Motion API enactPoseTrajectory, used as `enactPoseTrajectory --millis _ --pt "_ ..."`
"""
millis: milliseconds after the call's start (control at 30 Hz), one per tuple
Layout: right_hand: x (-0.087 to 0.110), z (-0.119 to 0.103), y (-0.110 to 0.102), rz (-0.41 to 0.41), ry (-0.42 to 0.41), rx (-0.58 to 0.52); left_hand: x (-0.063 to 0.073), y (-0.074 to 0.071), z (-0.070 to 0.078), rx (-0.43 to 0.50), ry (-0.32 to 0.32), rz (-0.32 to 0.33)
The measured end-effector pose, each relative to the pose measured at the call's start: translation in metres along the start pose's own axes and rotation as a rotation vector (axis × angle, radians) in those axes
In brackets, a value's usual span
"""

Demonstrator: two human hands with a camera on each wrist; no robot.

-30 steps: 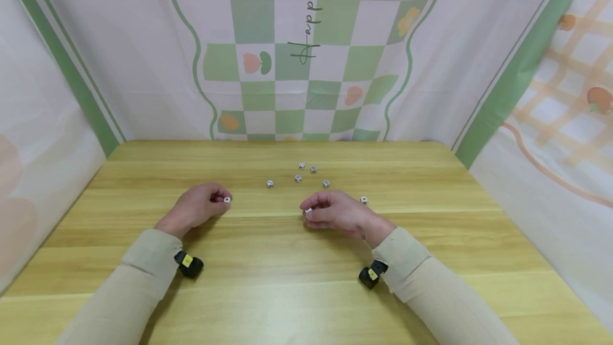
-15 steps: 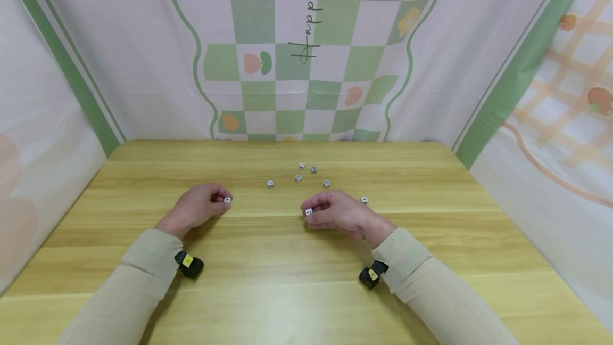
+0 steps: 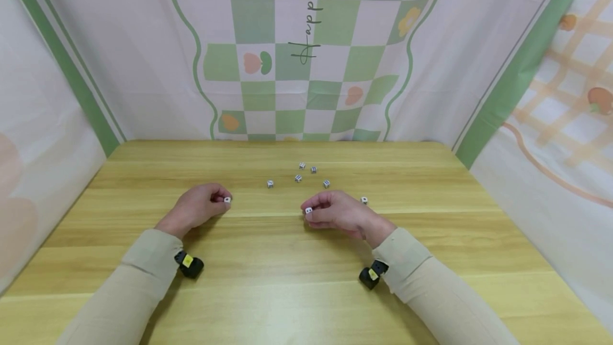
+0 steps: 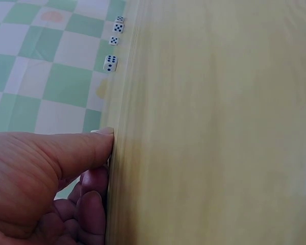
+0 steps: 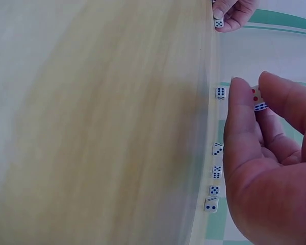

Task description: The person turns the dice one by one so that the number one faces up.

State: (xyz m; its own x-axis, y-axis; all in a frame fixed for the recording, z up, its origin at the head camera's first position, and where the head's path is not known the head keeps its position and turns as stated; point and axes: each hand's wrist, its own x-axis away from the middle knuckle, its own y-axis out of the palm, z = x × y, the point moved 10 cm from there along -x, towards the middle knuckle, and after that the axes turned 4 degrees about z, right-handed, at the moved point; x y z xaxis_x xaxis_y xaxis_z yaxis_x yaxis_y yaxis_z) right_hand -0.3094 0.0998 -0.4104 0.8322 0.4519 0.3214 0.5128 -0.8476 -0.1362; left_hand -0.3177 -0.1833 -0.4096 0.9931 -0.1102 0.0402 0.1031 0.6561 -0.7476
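My left hand (image 3: 198,207) rests on the wooden table and pinches a white die (image 3: 227,200) between thumb and fingers. The left wrist view shows that thumb covering most of the die. To the right, my right hand (image 3: 337,212) holds another white die (image 3: 308,211) by its fingertips, a dark-pipped face toward the head camera. Red and blue pips show on this held die (image 5: 259,99) in the right wrist view. Nearest beyond the right hand lies a loose die (image 3: 326,183), and one more die (image 3: 364,200) sits just behind its wrist.
Farther back on the table (image 3: 268,292) are several dice, among them a leftmost die (image 3: 270,183) and a rearmost die (image 3: 302,165). A printed checkered curtain (image 3: 292,68) hangs along the far edge. Each wrist carries a small black camera (image 3: 191,267).
The die in my right hand has turned between the fingertips, bringing a face with pips toward the head camera. My left hand and the loose dice have stayed in place.
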Motion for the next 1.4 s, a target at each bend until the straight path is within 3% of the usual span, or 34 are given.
enactPoseTrajectory --millis 500,1000,1400 --pt "-0.0002 -0.0021 -0.0008 -0.008 -0.031 -0.036 0.0016 0.0001 0.0022 -0.006 -0.019 -0.005" --pt "-0.0003 -0.0022 -0.0033 0.015 -0.029 -0.024 0.0003 0.0004 0.0 -0.004 -0.027 -0.01" --pt "0.0005 -0.0021 -0.0016 -0.016 -0.042 0.011 0.0011 -0.0006 0.0008 -0.005 -0.022 -0.004"
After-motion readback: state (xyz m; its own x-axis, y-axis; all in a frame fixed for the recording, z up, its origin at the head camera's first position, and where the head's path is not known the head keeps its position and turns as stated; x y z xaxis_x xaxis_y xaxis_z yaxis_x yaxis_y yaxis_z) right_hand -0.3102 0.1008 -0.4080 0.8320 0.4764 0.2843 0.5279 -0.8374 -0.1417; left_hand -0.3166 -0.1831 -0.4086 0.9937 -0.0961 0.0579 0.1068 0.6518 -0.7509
